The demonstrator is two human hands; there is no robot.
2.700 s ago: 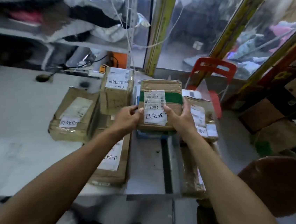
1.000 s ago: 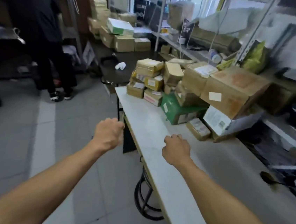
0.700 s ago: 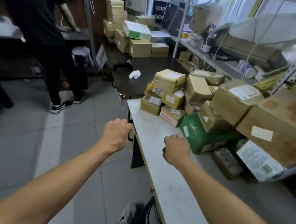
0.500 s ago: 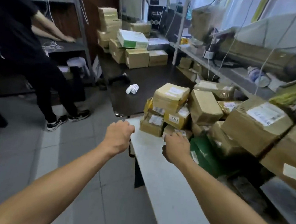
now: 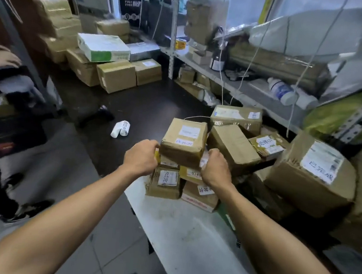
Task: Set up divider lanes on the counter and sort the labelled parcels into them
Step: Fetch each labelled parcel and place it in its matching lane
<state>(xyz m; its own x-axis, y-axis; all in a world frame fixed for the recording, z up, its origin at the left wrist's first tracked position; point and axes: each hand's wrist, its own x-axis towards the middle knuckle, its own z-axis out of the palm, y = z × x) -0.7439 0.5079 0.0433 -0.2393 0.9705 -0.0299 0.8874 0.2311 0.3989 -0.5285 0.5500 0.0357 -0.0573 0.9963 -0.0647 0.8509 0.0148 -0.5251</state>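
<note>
Left hand [image 5: 141,157] at the left edge of the taped brown cardboard parcel with two white labels [image 5: 183,145], fingers curled round its near-left corner. Parcel perched on top of a stack of smaller labelled cardboard parcels [image 5: 181,185] at the far end of the white worktop [image 5: 189,238], sitting slightly askew. Probably light to moderate in weight, judging by size; stiff enough in the walls to take a squeeze from both sides, though creased and dented at the corners. Glossy tape over the top likely slick, so better held low on the bare cardboard side faces, thumbs kept off the labels. Right hand [image 5: 215,170] against the parcel's right lower corner, fingers curled; whether gripping it or only touching, cannot tell. Further right, a tilted brown box [image 5: 234,145] leaning close by, likely to shift once the parcel lifts.
</note>
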